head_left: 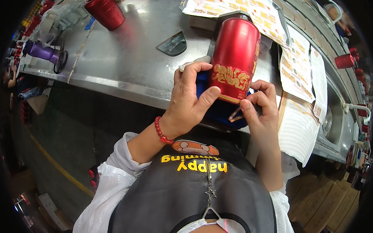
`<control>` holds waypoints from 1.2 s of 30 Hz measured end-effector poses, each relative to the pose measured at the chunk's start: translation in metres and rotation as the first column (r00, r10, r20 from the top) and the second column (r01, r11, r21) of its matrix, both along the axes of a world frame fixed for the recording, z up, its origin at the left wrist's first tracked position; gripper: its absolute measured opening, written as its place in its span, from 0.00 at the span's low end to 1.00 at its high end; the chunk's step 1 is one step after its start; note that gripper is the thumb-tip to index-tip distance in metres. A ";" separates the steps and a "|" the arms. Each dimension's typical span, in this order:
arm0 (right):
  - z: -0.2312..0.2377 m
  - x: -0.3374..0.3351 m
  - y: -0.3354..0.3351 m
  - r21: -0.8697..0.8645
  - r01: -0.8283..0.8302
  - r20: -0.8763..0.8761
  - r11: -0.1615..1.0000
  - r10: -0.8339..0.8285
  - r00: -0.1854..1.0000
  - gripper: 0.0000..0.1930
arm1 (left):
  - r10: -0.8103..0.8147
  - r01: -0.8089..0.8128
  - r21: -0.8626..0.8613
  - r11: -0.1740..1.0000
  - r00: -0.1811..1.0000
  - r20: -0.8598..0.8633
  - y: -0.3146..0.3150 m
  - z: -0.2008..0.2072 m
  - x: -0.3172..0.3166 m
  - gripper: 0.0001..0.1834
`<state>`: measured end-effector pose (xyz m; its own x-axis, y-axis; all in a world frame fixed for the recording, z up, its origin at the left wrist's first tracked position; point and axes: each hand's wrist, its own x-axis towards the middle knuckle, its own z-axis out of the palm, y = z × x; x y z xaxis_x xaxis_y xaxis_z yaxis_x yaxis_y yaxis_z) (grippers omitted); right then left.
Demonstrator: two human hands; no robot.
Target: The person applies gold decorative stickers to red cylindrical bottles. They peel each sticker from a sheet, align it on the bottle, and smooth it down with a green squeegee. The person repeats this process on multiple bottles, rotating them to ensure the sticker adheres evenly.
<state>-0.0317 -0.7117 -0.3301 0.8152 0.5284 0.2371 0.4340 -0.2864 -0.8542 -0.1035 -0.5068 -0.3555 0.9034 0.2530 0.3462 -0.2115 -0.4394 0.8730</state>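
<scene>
A shiny red bottle (235, 48) with a gold dragon pattern and a gold line near its base lies before me, its dark end pointing away. My left hand (188, 96) grips its left side near the base, thumb and fingers against the red surface. At the lower right of the base, my right hand (263, 107) has thumb and forefinger pinched together on a thin, narrow strip (234, 115) that bends in a loop. Under the bottle shows a dark blue support (221, 117), mostly hidden. A pale crumpled cloth (196, 62) sits just beyond my left fingers.
Decal sheets with gold prints (297, 65) lie beyond and to the right, above a white ridged pad (299, 128). Another red bottle (104, 10) and a dark flat scraper-like piece (172, 44) rest on the metal table (143, 61). A purple heat-gun-like tool (41, 51) is far left; a sink (333, 125) is right.
</scene>
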 end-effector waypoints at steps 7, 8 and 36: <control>0.002 0.000 0.001 0.002 -0.002 -0.014 1.000 0.002 1.000 0.09 | 0.089 -0.103 0.052 0.993 0.972 0.218 0.004 -0.019 -0.010 0.20; 0.001 0.001 -0.001 -0.008 -0.004 0.002 1.000 0.004 1.000 0.09 | 0.106 -0.165 0.174 0.971 0.945 0.309 0.004 -0.018 -0.016 0.18; 0.009 0.022 -0.029 0.115 -0.231 -0.300 0.966 0.255 0.919 0.12 | -0.331 -0.066 0.614 0.786 0.794 0.509 0.017 -0.009 0.010 0.16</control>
<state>-0.0101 -0.7406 -0.3207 0.7030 0.7100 0.0412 0.1928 -0.1344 -0.9720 -0.0932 -0.4902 -0.3648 0.4918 -0.2808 0.8242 -0.6665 -0.7305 0.1488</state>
